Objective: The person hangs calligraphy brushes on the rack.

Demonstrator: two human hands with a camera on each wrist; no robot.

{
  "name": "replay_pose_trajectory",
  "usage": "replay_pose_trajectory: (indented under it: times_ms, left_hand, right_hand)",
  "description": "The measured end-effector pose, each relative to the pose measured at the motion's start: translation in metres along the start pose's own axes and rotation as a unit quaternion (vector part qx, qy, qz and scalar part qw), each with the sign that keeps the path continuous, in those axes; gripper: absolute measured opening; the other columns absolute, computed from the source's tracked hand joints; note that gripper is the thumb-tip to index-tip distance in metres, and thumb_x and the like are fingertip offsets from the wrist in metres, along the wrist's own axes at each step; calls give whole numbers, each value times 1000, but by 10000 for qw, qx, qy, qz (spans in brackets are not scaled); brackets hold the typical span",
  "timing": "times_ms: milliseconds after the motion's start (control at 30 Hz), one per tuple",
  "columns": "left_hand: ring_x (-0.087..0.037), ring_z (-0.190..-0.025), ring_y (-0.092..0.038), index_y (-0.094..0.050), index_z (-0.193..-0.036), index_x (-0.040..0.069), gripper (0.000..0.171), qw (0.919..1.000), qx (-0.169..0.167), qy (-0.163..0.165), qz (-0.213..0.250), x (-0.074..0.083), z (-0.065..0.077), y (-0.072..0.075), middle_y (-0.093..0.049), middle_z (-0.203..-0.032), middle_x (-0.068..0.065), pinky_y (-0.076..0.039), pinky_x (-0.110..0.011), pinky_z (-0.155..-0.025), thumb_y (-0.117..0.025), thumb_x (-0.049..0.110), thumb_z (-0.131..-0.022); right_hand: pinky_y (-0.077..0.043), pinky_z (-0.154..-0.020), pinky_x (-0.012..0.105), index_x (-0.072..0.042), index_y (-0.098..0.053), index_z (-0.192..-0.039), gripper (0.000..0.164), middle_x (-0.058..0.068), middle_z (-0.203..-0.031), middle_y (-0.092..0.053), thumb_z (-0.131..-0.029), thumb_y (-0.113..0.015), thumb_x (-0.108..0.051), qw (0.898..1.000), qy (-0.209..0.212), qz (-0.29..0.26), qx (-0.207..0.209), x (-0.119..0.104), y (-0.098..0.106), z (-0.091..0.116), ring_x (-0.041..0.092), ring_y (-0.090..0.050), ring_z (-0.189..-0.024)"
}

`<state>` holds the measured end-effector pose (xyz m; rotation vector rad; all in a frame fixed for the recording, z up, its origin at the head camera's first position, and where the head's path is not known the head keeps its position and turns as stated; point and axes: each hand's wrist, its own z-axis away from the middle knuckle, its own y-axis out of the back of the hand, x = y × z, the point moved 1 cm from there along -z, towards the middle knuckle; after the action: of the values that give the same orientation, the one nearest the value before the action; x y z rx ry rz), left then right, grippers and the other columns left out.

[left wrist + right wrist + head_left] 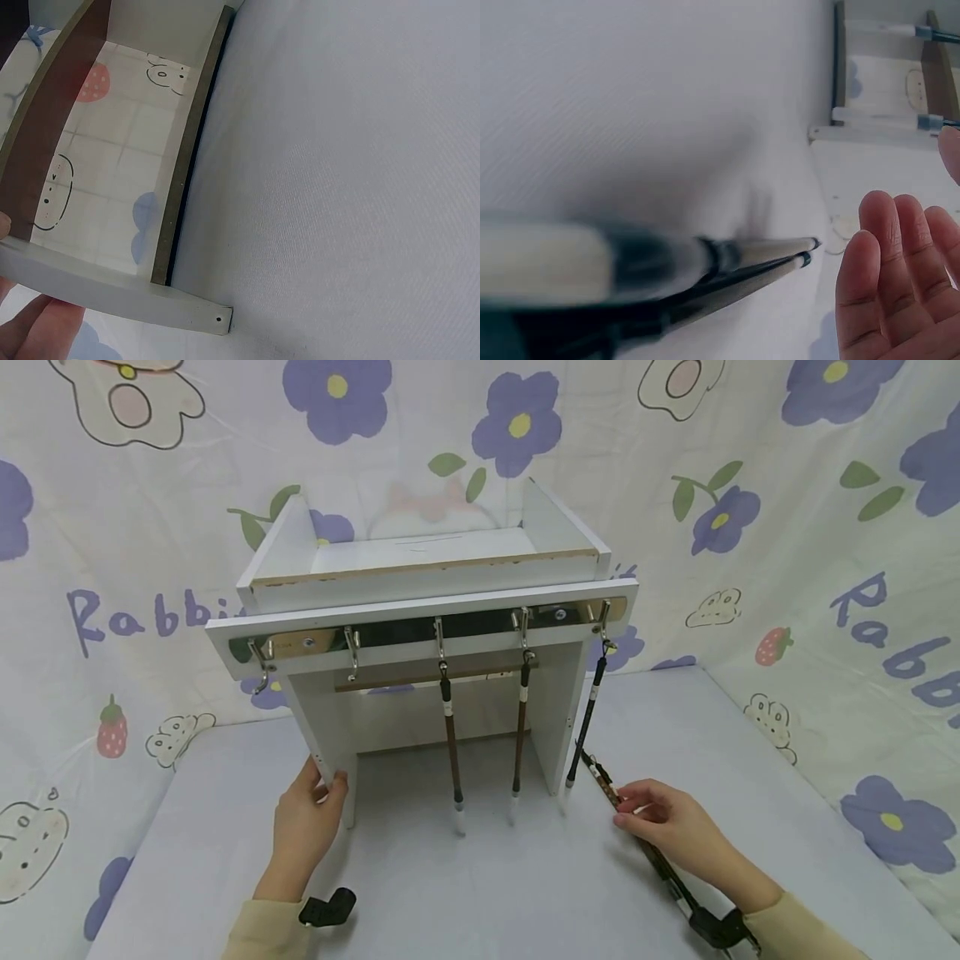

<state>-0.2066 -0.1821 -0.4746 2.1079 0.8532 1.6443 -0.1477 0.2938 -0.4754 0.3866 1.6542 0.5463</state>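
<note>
A white shelf (420,597) stands on the table with a row of metal hooks along its front rail. At its left side panel (112,289), my left hand (307,814) grips the edge, thumb in front and fingers behind. Three calligraphy brushes hang tips down from the hooks: a brown one (452,735) in the middle, another brown one (521,727) beside it, and a black one (588,722) at the right end. More brushes (660,864) slant along the table's right side. Over them is my right hand (671,818); in the right wrist view its fingers (881,255) are loosely extended, holding nothing.
Two hooks on the left, one (351,652) and an end one (261,664), bear no brush. A pale cloth covers the table (420,893). Behind hangs a curtain (600,435) printed with purple flowers, strawberries and rabbits.
</note>
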Motion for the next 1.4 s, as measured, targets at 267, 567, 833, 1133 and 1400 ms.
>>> replay_pose_trajectory:
  times_ms: [267, 567, 833, 1133, 1400]
  left_hand:
    - [-38, -109, -62, -45, -143, 17, 48, 10000, 2, -23, 2, 1, 0, 1, -51, -141, -11, -55, -52, -78, -51, 34, -99]
    - [-39, -108, -63, -46, -142, 16, 47, 10000, 21, -79, 9, 2, 0, 1, -52, -139, -13, -55, -52, -77, -51, 34, -99]
    - [-39, -109, -62, -45, -143, 15, 48, 10000, 6, -44, 17, 3, 0, 1, -52, -140, -13, -55, -52, -78, -51, 34, -99]
    - [-40, -110, -61, -44, -144, 14, 49, 10000, -18, -23, -34, 2, 0, 1, -51, -140, -15, -54, -53, -78, -49, 34, -100]
    - [-37, -111, -61, -43, -145, 16, 50, 9999, -72, 76, -15, 1, 1, 1, -51, -141, -12, -55, -52, -79, -50, 35, -99]
  right_hand:
    - [-54, -67, 28, -5, -60, -122, 48, 4, -101, -67, -86, -74, -33, 9986, -483, 214, 4, 16, 7, -1, 18, -65, -85]
    - [-53, -67, 30, -5, -60, -121, 48, 6, -102, -66, -86, -74, -34, 9936, -1017, 482, -67, 27, 11, -5, 19, -64, -89]
    - [-52, -67, 32, -5, -60, -119, 47, 5, -100, -66, -85, -75, -34, 9906, -1251, 552, -106, 32, 12, -5, 21, -63, -91]
    - [-52, -67, 32, -3, -61, -117, 44, 5, -95, -65, -85, -76, -30, 9889, -1346, 593, -219, 35, 11, -7, 19, -62, -87]
    - [-49, -67, 33, 0, -61, -114, 37, 4, -88, -64, -86, -74, -22, 9892, -1274, 669, -291, 33, 9, -4, 18, -59, -80]
